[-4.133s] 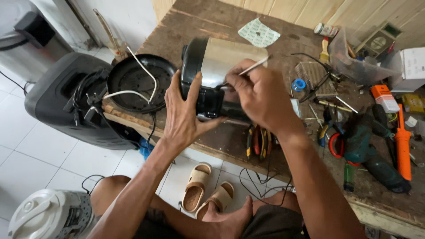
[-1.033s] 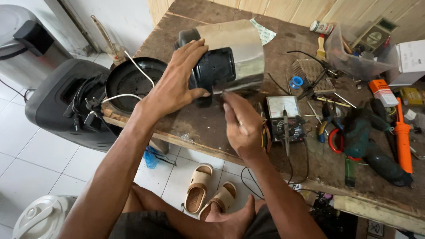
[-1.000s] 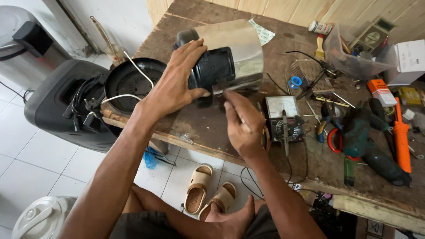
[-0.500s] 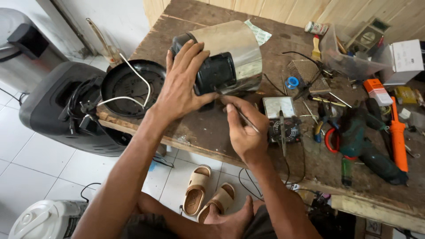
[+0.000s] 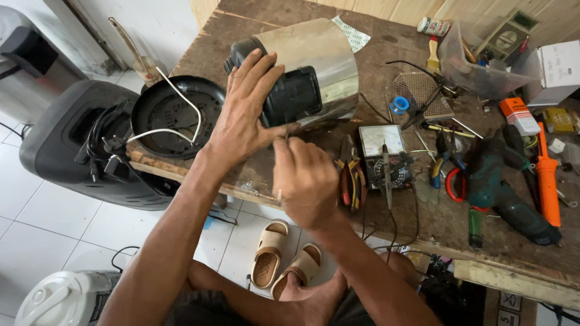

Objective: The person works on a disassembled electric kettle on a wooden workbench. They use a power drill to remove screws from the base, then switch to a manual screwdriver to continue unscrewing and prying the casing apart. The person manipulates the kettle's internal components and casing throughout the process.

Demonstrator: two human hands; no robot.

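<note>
Lying on its side on the wooden surface, a shiny metal appliance housing with a black inner base is steadied by the left hand. That hand is spread flat, fingers splayed over the black base, palm against the housing's near edge; nothing is enclosed, it is a pressing contact only.

The right hand is held just below the housing's lower rim, curled into a closed grip around a thin metal tool. Only short ends of the tool are seen, one above the knuckles and one below the fist; its kind cannot be told. The upper tip is placed near the seam where black base and metal shell meet; actual contact cannot be confirmed.

Left of the housing, a black round pan-like part is seen at the surface edge, with a white cable draped across it. A black speaker-type box with coiled black cord is seen on the floor beside it.

Right of the hands: red-handled pliers, an analog multimeter with probes, a green power drill, an orange tool, a clear plastic bin of parts. A pair of beige sandals is seen on the white tiled floor under the surface edge.
</note>
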